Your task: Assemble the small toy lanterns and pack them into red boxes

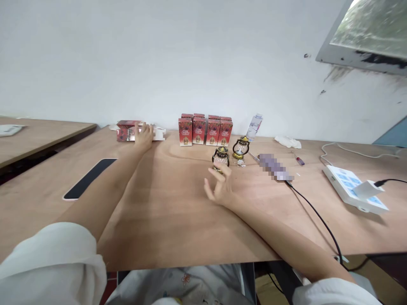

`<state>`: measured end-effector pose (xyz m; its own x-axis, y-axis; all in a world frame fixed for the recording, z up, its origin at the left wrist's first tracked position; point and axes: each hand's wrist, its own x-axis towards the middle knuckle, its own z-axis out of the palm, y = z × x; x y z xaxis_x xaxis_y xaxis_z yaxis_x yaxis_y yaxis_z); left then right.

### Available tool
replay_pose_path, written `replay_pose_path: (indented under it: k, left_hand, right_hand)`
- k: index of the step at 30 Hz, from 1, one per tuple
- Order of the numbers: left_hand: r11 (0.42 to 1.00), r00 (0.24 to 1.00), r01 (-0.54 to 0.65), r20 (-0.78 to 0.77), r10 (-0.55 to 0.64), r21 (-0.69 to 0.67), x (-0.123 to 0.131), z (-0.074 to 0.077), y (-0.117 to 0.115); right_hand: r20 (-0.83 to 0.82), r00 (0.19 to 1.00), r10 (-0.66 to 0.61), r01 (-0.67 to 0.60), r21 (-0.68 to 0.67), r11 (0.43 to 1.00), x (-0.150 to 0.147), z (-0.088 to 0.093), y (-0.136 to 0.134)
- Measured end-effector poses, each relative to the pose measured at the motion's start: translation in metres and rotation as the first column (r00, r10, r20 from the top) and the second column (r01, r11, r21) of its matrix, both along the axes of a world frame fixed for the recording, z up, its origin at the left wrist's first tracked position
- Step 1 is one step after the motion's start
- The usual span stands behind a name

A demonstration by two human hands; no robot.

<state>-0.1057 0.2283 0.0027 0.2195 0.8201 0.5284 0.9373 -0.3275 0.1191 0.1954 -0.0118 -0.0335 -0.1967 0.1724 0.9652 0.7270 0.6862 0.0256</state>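
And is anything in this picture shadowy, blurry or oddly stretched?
Head view: soft light, a dim shadow on the table beside the left forearm; head view: blocky pixels over the purplish device; head view: small print on the standing red boxes too soft to read; head view: near sleeves loom large, perhaps from a wide lens.

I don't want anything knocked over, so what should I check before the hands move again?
1. Left hand at the lying box: ok. Firm grip: cannot tell.
2. Lying box shut: not ok, white flaps stick out at one end.
3. Right hand clear of the front lantern: cannot tell, fingers overlap it in this view.
4. Both lanterns upright, the back lantern too: ok.
5. Red boxes by the wall upright: ok.
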Motion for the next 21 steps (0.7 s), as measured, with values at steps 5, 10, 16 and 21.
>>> replay_pose_path:
  k: [5, 10, 16, 21]
  left_hand:
    - [0.997, 0.983, -0.044, -0.174, 0.054, 0.062, 0.005, 0.012, -0.006]
    - [0.980, 0.989, 0.129, -0.093, -0.115, 0.151, 0.013, 0.016, -0.068]
    - [0.828, 0.880, 0.440, 0.017, -0.475, 0.349, 0.037, -0.001, -0.165]
    - [0.771, 0.768, 0.596, 0.120, -0.628, 0.222, 0.068, -0.008, -0.197]
  right_hand:
    - [0.083, 0.993, 0.087, -0.089, 0.023, 0.996, -0.004, -0.004, -0.002]
    - [0.070, 0.989, 0.130, -0.121, -0.118, 0.986, -0.002, -0.002, 0.001]
    - [0.095, 0.986, 0.137, -0.114, -0.219, 0.969, -0.001, -0.001, 0.002]
    - [0.114, 0.972, 0.206, -0.171, -0.259, 0.951, -0.002, 0.001, 0.000]
